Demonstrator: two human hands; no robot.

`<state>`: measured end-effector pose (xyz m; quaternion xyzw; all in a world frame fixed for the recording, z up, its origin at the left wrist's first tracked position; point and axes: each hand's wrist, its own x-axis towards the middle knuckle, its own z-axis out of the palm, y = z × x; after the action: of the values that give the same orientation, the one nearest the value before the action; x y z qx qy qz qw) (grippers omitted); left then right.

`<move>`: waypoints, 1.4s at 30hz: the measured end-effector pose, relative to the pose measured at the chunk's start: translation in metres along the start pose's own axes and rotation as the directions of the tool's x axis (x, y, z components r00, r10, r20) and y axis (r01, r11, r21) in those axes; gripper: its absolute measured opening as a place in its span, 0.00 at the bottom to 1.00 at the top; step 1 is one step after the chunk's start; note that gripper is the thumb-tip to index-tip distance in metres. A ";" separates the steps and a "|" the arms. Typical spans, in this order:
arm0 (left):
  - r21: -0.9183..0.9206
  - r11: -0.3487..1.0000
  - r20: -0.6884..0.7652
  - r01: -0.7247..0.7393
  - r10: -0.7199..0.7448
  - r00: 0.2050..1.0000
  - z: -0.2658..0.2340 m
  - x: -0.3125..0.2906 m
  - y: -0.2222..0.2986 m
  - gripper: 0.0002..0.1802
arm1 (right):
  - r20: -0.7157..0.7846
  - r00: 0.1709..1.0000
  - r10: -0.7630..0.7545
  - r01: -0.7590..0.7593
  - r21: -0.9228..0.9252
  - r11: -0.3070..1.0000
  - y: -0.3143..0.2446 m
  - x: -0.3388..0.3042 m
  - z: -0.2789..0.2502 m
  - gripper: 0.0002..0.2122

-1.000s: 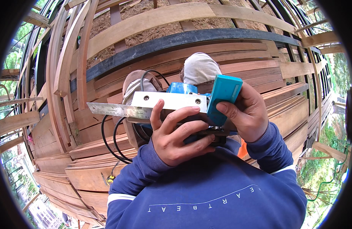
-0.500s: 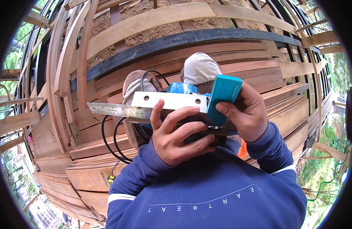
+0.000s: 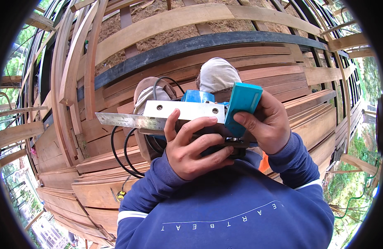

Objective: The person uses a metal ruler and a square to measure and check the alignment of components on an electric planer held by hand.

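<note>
A try square with a teal stock (image 3: 244, 106) and a ruled steel blade (image 3: 131, 120) lies against a corded blue power tool (image 3: 197, 96), which looks like an electric planer. The tool's flat silver plate (image 3: 179, 110), with two screws in it, faces up along the blade. My left hand (image 3: 195, 145) curls round the tool from the near side, its fingertips on the plate and blade. With thumb and fingers my right hand (image 3: 268, 124) grips the teal stock at the tool's right end. The underside of the tool is mostly hidden.
A black cable (image 3: 124, 153) loops to the left of the tool. Stacked reddish timber boards (image 3: 278, 79) lie around my shoes (image 3: 218, 74). A black beam (image 3: 170, 52) crosses ahead, upright planks (image 3: 73, 62) stand at left, and a yellow tape measure (image 3: 121, 196) rests near my left elbow.
My right hand and the teal stock have shifted very slightly left. Both grips and the tool's position look otherwise the same.
</note>
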<state>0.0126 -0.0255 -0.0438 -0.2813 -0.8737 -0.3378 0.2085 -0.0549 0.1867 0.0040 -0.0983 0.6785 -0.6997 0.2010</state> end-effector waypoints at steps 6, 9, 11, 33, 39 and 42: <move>0.000 1.000 -0.018 0.019 -0.019 1.000 0.001 0.000 0.002 0.16 | 0.000 1.000 0.013 -0.013 0.003 1.000 0.000 -0.001 0.000 0.13; -0.004 1.000 -0.003 -0.007 0.007 1.000 0.000 0.000 0.001 0.22 | 0.000 1.000 0.004 -0.004 -0.020 1.000 0.002 -0.002 -0.002 0.14; -0.004 1.000 -0.002 -0.002 0.002 1.000 0.000 0.001 0.001 0.23 | 0.001 1.000 0.007 -0.007 -0.030 1.000 0.001 -0.002 -0.002 0.14; 0.016 1.000 0.004 -0.003 0.003 1.000 -0.002 0.002 0.004 0.15 | 0.004 1.000 0.008 -0.008 -0.014 1.000 0.005 -0.002 -0.005 0.16; 0.030 0.999 0.032 -0.015 0.014 0.999 0.000 -0.004 0.003 0.23 | -0.001 0.999 0.039 -0.039 0.102 0.994 0.005 -0.003 -0.003 0.16; 0.069 0.998 -0.022 -0.007 0.009 1.000 0.000 -0.004 0.005 0.16 | 0.002 1.000 -0.001 0.001 -0.022 1.000 0.002 -0.001 -0.009 0.15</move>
<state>0.0190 -0.0237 -0.0442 -0.2737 -0.8813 -0.3096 0.2295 -0.0574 0.1952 0.0012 -0.1016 0.6859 -0.6923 0.2001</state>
